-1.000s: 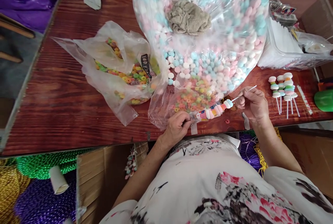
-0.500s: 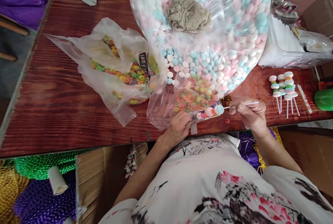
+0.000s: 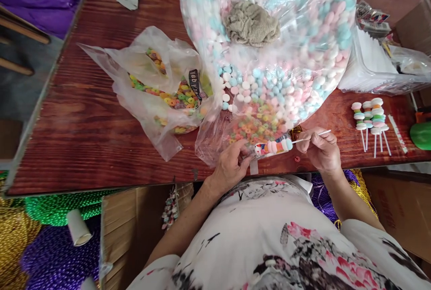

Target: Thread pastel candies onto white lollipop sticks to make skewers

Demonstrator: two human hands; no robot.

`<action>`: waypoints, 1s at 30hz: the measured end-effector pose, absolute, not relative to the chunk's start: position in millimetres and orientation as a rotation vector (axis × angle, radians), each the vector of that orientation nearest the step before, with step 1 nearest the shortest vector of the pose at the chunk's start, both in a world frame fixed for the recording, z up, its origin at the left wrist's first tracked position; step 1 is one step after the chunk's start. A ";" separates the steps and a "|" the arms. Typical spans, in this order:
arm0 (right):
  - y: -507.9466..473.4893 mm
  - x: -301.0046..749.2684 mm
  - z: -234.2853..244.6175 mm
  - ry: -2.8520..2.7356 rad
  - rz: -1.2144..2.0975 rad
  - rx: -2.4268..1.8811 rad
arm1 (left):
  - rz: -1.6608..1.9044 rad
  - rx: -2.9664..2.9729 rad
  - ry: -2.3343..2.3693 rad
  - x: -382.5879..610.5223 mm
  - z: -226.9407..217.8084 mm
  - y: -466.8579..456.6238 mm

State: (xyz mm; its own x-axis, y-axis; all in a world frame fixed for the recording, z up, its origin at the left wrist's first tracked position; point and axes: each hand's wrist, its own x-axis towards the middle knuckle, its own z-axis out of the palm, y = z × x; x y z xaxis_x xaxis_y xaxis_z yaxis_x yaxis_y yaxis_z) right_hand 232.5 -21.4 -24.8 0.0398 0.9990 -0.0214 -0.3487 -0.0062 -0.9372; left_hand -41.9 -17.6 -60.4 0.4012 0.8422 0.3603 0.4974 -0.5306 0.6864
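Between the thumb and fingers of my right hand [image 3: 321,148] is the thin white stick of a candy skewer [image 3: 274,147]. Pink, white, orange and blue pieces are threaded on it, and it points left. A small clear plastic sleeve with a coloured print [image 3: 260,150] lies around its left part. My left hand [image 3: 233,162] is closed at the sleeve's left end, its fingertips partly hidden. Just beyond the hands, a clear bag [image 3: 210,151] covers small ring candies [image 3: 257,124]. A single red ring [image 3: 296,159] lies near my right hand.
A big bag of pastel candies [image 3: 303,56] bears a crumpled cloth [image 3: 251,23]. Left of it lies an open bag of coloured rings [image 3: 134,101]. Finished-looking skewers [image 3: 377,119] lie at right, below a clear bin [image 3: 414,76] and beside a green object [image 3: 420,135].
The skewer sits slightly further left relative to the sleeve, and my right hand has come closer to my left. My left fingers have loosened a little. The whole view has shifted slightly.
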 end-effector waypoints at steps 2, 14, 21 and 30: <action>-22.4 231.7 -24.6 -0.895 1.361 -0.952 | 0.889 2.288 1.158 -39.8 -54.1 -17.7; -37.7 225.3 -6.8 -0.992 0.959 -0.957 | 0.798 2.349 1.131 -20.3 -49.9 -20.0; -31.9 231.3 -5.0 -1.085 1.168 -0.858 | 0.743 2.022 1.011 -17.6 -36.7 -22.5; -15.5 221.9 2.2 -1.284 1.158 -0.850 | 0.550 1.683 0.881 -6.1 -27.7 -20.7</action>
